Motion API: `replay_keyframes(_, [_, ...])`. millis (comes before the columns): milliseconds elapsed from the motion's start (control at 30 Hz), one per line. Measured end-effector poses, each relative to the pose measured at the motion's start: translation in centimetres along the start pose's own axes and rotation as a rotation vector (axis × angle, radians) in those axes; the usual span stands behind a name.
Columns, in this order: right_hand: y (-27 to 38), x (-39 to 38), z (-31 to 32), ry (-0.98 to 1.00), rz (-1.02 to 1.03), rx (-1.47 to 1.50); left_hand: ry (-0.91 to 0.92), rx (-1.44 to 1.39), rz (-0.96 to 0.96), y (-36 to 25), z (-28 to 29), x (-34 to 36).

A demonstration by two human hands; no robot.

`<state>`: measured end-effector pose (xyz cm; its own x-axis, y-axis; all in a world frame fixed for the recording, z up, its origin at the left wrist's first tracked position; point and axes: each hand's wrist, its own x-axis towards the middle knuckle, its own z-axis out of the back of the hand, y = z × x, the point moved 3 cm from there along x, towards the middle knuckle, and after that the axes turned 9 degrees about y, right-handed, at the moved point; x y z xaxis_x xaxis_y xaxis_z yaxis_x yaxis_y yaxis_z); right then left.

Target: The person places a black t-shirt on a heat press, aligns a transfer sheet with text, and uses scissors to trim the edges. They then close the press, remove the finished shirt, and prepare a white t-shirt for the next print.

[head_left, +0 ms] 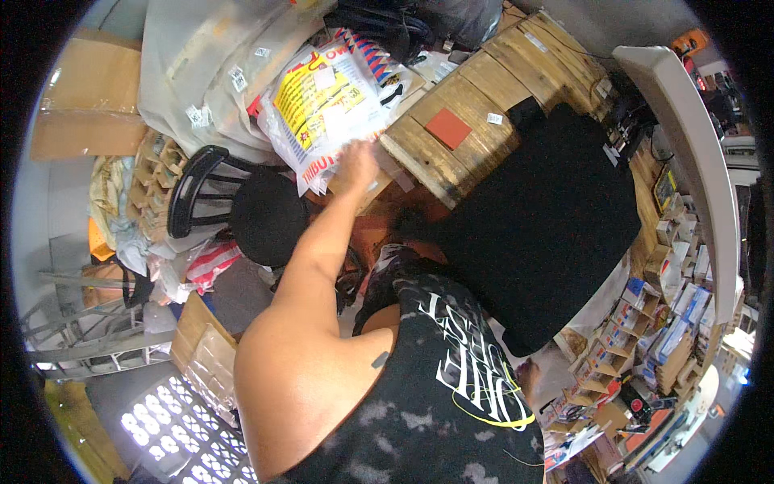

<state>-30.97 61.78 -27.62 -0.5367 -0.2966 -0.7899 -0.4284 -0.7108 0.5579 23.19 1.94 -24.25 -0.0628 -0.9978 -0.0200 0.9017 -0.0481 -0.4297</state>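
Note:
My left hand point(356, 167) reaches forward to the edge of a stack of white printed plastic bags point(326, 113) with yellow and red areas. Its fingers are blurred, and whether they grip the plastic is unclear. Just right of this hand is the near corner of a wooden table point(492, 89). A large black cloth point(556, 234), shaped like a garment, is spread over the table and hangs past its near side. A small patch of skin, probably my right hand point(528, 377), shows beside my dark shirt; its fingers cannot be made out.
A reddish-brown square point(448, 129) and a small white label point(494, 118) lie on the table. Left of my arm stands a black chair point(270, 214). Cardboard boxes point(89, 97) are at the far left. Shelved small boxes point(637, 315) and a pale curved panel point(693, 169) are at right.

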Motion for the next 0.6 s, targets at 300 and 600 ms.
replay_keyframes(300, [2.0, -3.4, 2.8, -0.101, 0.362, -0.73, 0.05, 0.446, 0.004, 5.2, -1.2, 6.1])
replay_keyframes(600, [5.4, -5.1, -2.9, -0.225, 0.195, -0.279, -0.071, 0.644, -0.011, 7.0, 2.1, 6.4])
